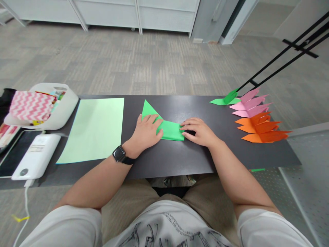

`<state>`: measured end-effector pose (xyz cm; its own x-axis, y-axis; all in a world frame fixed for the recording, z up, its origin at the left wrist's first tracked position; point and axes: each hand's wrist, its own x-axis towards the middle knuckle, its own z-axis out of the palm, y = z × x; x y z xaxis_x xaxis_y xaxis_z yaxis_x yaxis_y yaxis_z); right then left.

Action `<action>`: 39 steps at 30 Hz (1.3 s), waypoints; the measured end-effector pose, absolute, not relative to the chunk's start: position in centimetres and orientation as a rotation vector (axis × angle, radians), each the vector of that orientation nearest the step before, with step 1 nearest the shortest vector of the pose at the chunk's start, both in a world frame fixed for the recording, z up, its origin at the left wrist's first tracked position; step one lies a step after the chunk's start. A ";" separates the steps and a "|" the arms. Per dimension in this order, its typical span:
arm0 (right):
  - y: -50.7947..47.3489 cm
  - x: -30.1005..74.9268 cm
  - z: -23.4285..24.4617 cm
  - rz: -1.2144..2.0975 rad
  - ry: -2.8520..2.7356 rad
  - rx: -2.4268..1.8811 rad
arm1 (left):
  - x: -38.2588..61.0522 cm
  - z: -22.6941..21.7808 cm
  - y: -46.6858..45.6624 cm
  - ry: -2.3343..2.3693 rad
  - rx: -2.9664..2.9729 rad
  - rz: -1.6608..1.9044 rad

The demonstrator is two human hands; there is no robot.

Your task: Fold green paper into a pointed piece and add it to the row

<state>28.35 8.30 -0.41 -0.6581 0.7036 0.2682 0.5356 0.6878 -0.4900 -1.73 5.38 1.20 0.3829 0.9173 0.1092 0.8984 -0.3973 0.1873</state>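
A partly folded sheet of green paper point(171, 130) lies on the dark table, with a triangular flap pointing up at its far left. My left hand point(146, 129) rests flat over the paper's left part, fingers spread, hiding some of it. At the right end of the paper, my right hand point(196, 131) has its thumb and fingertips on the edge, with a gap between thumb and fingers that closes at the paper.
Pale green sheets point(96, 128) lie to the left. Beyond them are a white basket point(68, 99), a power bank point(38, 156) with a cable and a tablet point(16, 151). Folded paper pieces in green point(226, 99), pink point(249, 104) and orange point(262, 128) stand at the right.
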 end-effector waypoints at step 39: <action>8.2 28.5 -1.1 0.539 -2.522 -1.006 | -1.2 1.2 4.6 1.668 2.500 0.255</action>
